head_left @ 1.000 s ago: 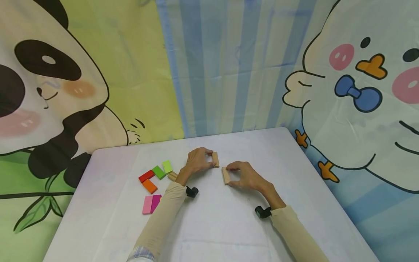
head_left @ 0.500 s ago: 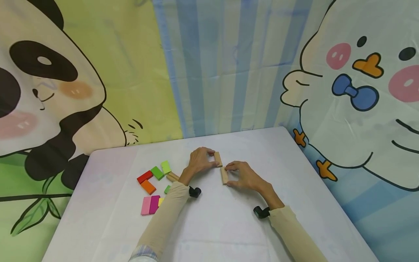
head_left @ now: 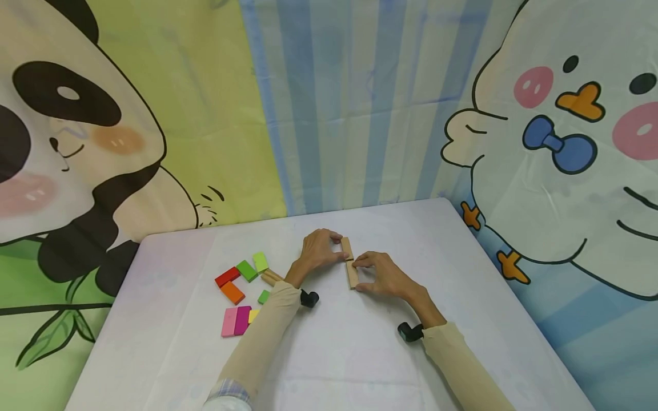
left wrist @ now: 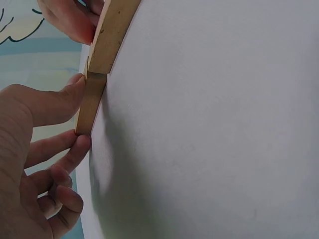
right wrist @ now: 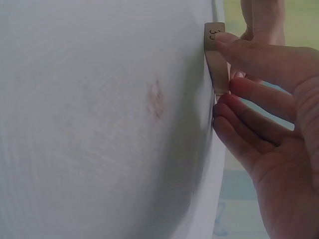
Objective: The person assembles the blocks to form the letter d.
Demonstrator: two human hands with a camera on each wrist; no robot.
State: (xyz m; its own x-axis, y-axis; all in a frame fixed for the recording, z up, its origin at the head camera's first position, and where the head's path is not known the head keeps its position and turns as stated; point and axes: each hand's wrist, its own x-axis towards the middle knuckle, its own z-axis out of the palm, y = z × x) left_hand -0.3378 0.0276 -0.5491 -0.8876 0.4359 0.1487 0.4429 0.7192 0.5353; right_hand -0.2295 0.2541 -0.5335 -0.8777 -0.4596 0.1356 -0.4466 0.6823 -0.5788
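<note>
1. Left hand: thumb and fingertips pinch the far wooden block by its two ends, gap only as wide as the block.
2. Right hand: same pinch, on the near wooden block. Right wrist view shows a dark marking on its end, by the thumb.
3. Both blocks are mid-table, one beyond the other, ends meeting or nearly so. Left wrist view: slight kink at the joint. Can't confirm full contact.
4. Spares sit left: red block, orange block, pink block, magenta block, plus greens; yellow block is part-hidden by the sleeve.
5. Step in hand, my read: butting the two plain blocks end to end.
6. Next move calls for: square up the kink, then release both pinches without dragging either block.
</note>
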